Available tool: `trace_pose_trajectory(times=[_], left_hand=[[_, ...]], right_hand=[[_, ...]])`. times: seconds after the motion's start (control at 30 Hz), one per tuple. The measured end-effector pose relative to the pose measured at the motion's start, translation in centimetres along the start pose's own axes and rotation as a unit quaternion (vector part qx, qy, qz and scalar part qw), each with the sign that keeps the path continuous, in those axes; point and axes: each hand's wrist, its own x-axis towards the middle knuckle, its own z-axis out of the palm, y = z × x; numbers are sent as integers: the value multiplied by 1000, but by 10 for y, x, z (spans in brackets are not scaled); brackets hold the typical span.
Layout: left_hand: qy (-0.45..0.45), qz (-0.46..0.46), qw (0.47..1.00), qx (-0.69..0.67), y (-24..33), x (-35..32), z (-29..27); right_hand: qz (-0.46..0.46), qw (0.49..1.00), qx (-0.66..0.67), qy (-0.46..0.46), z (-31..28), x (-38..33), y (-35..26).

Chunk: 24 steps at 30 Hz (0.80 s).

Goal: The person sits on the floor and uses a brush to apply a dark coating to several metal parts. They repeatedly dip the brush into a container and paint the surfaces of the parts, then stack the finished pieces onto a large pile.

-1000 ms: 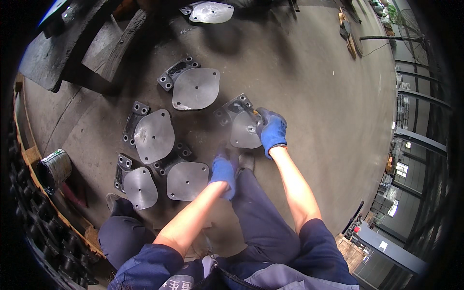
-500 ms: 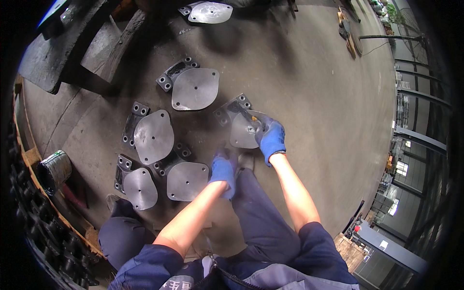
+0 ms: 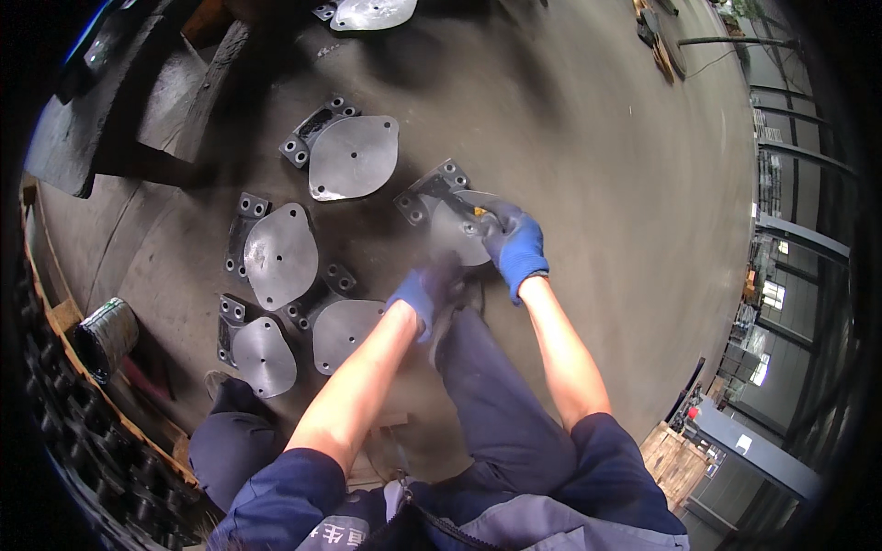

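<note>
Left hand (image 3: 418, 296), blue-gloved and blurred, hovers at the near edge of a flanged steel plate (image 3: 450, 220); finger state unclear. At one o'clock, the right hand (image 3: 514, 246) curls closed around a small tool (image 3: 470, 209) on that plate.

The right hand (image 3: 516, 246) now sits a little lower on the plate (image 3: 452, 225) than a second ago: earlier it reached over the plate's right edge with the fingers spread upward, now it curls tighter around the edge, next to a small yellow spot. The left hand (image 3: 418, 296) has shifted slightly right and up, closer to the plate's lower rim, and it shows blurred now where before it was sharp. The gap between the two hands is smaller. The plate itself looks turned a touch, its bolt-hole bracket (image 3: 424, 191) pointing more to the upper left.
</note>
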Motion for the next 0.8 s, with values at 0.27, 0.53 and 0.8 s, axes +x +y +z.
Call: trace_pose_trajectory(times=[0.27, 0.53, 0.8], left_hand=[[92, -71, 991, -63, 31, -19, 1], [212, -133, 945, 212, 104, -77, -42], [79, 111, 982, -132, 286, 46, -40]], right_hand=[[128, 935, 318, 89, -48, -17, -8], [89, 895, 430, 71, -60, -25, -4], [145, 809, 570, 10, -89, -58, 39]])
